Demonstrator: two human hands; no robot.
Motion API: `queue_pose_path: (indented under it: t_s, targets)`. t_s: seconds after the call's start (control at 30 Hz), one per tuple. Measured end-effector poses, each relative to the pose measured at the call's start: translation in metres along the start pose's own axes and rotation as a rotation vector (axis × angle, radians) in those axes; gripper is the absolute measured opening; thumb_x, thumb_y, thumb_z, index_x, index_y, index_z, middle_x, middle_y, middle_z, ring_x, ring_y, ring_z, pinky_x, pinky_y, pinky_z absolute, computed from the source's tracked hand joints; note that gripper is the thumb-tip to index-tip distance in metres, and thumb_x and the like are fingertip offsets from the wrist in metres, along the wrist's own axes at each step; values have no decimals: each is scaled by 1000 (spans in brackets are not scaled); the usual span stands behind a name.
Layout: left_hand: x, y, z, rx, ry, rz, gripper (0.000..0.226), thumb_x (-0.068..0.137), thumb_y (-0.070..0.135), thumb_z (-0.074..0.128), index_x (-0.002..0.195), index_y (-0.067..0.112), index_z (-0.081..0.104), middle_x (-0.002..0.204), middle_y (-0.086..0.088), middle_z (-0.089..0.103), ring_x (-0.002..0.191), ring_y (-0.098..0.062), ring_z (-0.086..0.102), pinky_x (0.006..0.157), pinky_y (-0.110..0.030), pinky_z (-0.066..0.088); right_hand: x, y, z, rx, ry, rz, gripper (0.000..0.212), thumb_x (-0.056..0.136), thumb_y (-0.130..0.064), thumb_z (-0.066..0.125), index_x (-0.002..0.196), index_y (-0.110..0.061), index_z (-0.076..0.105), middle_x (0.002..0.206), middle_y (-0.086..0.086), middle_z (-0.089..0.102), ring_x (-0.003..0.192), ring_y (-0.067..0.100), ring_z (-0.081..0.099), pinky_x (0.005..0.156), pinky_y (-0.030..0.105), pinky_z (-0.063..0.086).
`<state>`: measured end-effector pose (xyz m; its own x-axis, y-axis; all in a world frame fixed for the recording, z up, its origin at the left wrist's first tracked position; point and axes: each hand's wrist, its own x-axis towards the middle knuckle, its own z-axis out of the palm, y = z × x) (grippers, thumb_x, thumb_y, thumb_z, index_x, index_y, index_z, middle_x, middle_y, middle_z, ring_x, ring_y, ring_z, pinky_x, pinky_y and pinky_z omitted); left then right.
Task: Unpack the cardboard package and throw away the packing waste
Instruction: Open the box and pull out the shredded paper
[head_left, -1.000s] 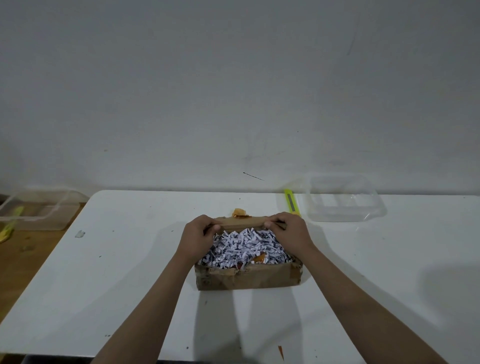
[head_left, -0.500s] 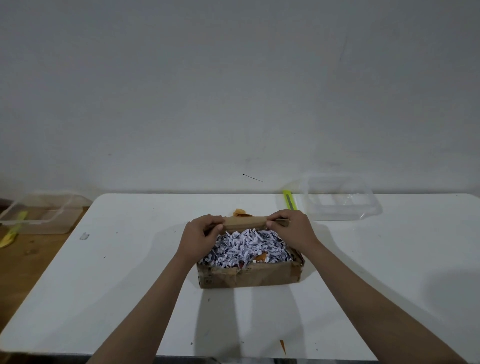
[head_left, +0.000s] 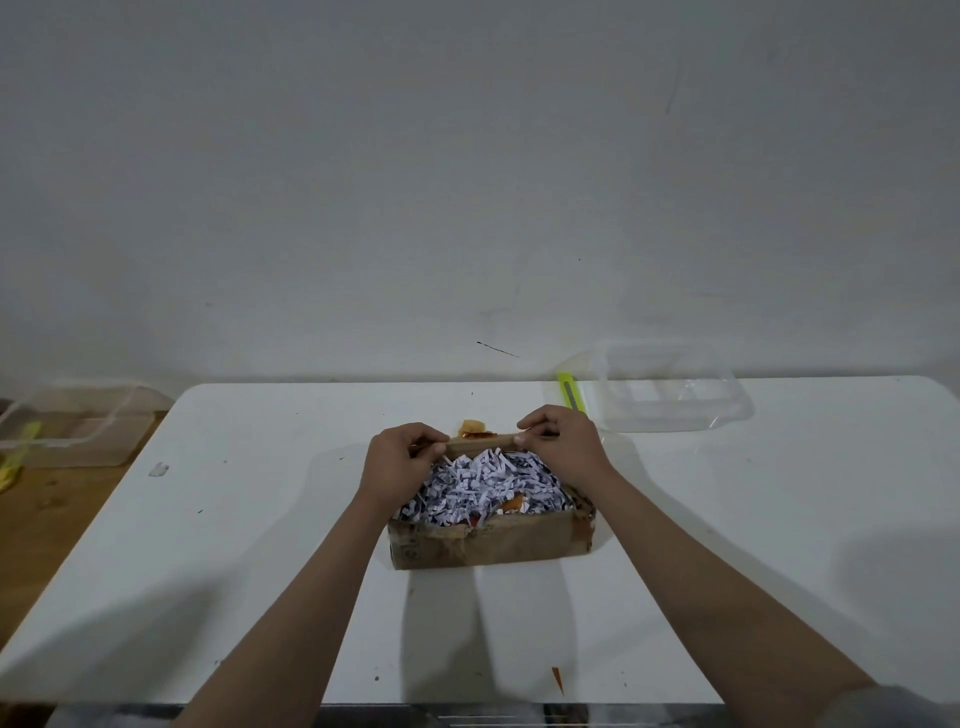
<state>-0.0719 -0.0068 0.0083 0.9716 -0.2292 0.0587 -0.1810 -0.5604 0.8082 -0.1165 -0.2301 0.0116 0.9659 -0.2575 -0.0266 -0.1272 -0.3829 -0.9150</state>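
A worn cardboard box (head_left: 493, 543) sits open in the middle of the white table (head_left: 260, 545). It is heaped with white shredded paper (head_left: 480, 486), and an orange scrap (head_left: 513, 503) shows near its front wall. My left hand (head_left: 397, 460) pinches the left end of the box's far flap (head_left: 480, 441). My right hand (head_left: 563, 441) pinches the right end of the same flap. What lies under the shreds is hidden.
A crumpled orange tape scrap (head_left: 471, 427) lies just behind the box. A yellow-green utility knife (head_left: 570, 392) and a clear plastic tub (head_left: 670, 387) sit at the back right. Another clear tub (head_left: 72, 428) rests on a wooden surface at left.
Both hands keep hold of the far flap and have lifted slightly. The head view has tilted a little, so the box appears marginally lower.
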Motion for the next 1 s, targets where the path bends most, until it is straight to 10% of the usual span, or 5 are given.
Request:
queue_pose_path:
  t_s: [0.53,0.73,0.87,1.0]
  targets:
    - [-7,10,-6,-25,-20,12,13,86,9,66,93,18,73,87,1,71,76,-11,66,61,-8,47,-5,-7,-2,-57,-16,-57,10,79,-10,74,85,-15,68,80,1,70,80,9,64,63,2,43]
    - [-20,21,-12,110,59,173,21,81,13,71,101,16,72,114,-1,64,108,-15,54,94,-26,40,-19,-21,-12,-117,-25,-99,14,79,-13,74,92,-14,72,92,-7,67,85,3,60,65,-2,41]
    - [-36,35,-22,110,20,249,20,80,14,72,99,19,70,97,4,63,90,-8,57,76,-7,39,-36,-29,-22,-189,-15,-124,15,78,-20,76,93,-20,71,101,-5,67,94,8,59,78,16,47]
    - [-47,32,-29,180,-92,204,24,79,23,74,103,20,68,97,6,60,89,-9,56,77,-18,43,-52,-35,-27,-353,-99,-150,24,78,-22,76,100,-17,68,99,-2,62,94,14,58,83,27,48]
